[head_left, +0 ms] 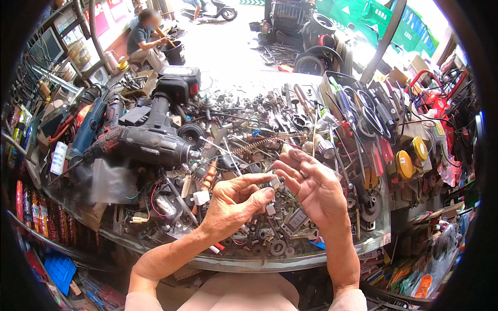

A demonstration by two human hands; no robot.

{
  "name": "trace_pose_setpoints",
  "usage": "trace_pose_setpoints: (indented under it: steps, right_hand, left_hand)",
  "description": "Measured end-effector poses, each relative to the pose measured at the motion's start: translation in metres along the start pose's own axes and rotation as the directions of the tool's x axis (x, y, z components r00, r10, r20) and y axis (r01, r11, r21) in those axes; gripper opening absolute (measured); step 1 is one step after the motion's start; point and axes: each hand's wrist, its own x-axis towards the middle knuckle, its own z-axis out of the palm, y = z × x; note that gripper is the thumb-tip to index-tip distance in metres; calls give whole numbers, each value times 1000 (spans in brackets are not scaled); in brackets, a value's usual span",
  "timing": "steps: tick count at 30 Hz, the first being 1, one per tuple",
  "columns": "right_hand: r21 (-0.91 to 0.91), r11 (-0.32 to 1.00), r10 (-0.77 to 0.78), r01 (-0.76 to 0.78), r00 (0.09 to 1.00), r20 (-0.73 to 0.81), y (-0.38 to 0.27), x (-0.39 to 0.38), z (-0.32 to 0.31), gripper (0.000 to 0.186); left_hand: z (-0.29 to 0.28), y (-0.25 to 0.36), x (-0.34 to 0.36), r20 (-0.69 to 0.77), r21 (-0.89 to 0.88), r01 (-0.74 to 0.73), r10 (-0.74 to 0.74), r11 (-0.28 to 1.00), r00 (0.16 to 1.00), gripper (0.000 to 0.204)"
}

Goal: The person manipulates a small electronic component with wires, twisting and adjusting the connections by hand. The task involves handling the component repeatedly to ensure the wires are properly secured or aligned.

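My left hand pinches a small metallic piece between thumb and forefinger, above the cluttered bench. What kind of part it is, I cannot make out. Close on its right, my right hand is raised with the palm turned inward, its fingers loosely bent and apart, holding nothing. Below both hands lie loose washers, nuts and other small hardware. A grey rectangular part rests between my wrists. Left of my left hand is a white plastic connector, near an orange ribbed handle.
A black cordless power tool lies at the left, beside a blue power tool and a clear plastic bag. A bin of hand tools and yellow round discs crowd the right. Beyond the bench sits another person.
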Motion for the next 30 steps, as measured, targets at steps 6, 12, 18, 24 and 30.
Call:
trace_pose_setpoints:
  steps: [6, 12, 18, 24, 30]
  right_hand:
    - [-112, 994, 9, 3, 995, 104, -1, -3, 4, 32]
    - [-629, 742, -346, 229, 936, -68, 3, -8, 14, 33]
    - [-627, 755, -239, 192, 971, 10, 1, -13, 15, 23]
    - [-600, 794, -108, 94, 994, 13, -2, -15, 22, 25]
    - [-663, 730, -154, 164, 985, 74, -1, -14, 19, 16]
  left_hand:
    - [1, 3, -1, -7, 8, 16, -16, 1000, 1000, 30]
    - [2, 6, -3, -16, -23, 14, -14, 1000, 1000, 29]
    - [2, 4, -1, -34, -38, 5, -6, 999, 999, 28]
    - [1, -1, 0, -59, 13, -29, 30, 999, 998, 29]
    - [2, -7, 0, -63, 79, -102, 107, 992, 992, 26]
